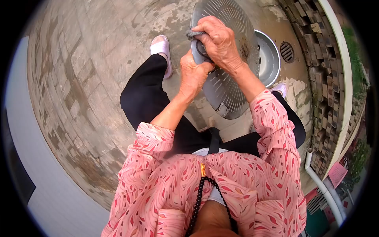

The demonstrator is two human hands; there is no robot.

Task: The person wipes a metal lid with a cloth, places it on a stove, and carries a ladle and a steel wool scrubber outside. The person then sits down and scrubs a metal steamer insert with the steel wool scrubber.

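A round grey slotted cover, like a fan guard, is held up on its edge in front of me, with a brownish patch near its middle. My left hand grips its left rim, thumb over the edge. Just above, my right hand pinches a small grey scrubbing pad against the rim. The two hands are close together. Behind the cover on the right, a metal basin rests on the ground, partly hidden by it.
Wet paving surrounds my feet in light slippers. A round drain grate lies right of the basin. Stacked bricks line the right side, with a white pipe below them. A pale wall stands at left.
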